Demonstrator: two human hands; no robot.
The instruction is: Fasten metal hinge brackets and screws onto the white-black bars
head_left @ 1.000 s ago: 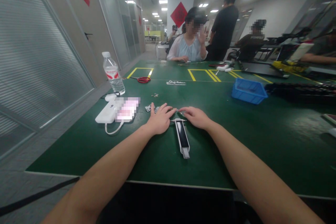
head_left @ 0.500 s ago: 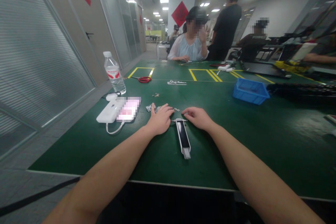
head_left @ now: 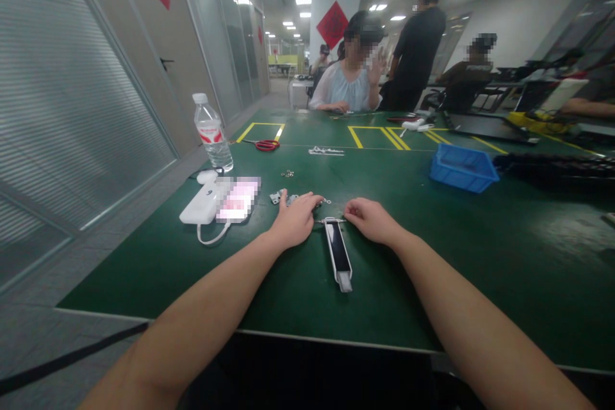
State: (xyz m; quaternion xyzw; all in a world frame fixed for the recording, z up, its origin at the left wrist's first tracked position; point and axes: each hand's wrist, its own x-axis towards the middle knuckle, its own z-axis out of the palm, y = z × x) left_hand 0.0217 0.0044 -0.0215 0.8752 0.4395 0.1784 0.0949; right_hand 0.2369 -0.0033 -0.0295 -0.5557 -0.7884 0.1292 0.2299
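Observation:
A long white-framed piece with a dark panel (head_left: 339, 246) lies on the green table between my forearms, a grey tab at its near end. Across its far end runs a thin metal rod (head_left: 331, 221). My left hand (head_left: 296, 219) rests palm down beside the rod's left end, fingers stretched out and thumb apart. Small grey metal parts (head_left: 276, 197) lie by that thumb, and little rings (head_left: 328, 201) are at its fingertips. My right hand (head_left: 369, 218) is closed, thumb and fingers pinched together at the rod's right end. What it pinches is too small to make out.
To the left are a white power bank (head_left: 199, 204) with a cable, a blurred phone (head_left: 237, 200) and a water bottle (head_left: 214, 138). Farther off lie red-handled scissors (head_left: 266, 145), white strips (head_left: 327, 151) and a blue bin (head_left: 464, 170). A person (head_left: 353, 86) sits opposite.
My right hand has shifted a little to the right, and its fingers are curled more tightly. My left hand keeps nearly the same place. The view has turned slightly.

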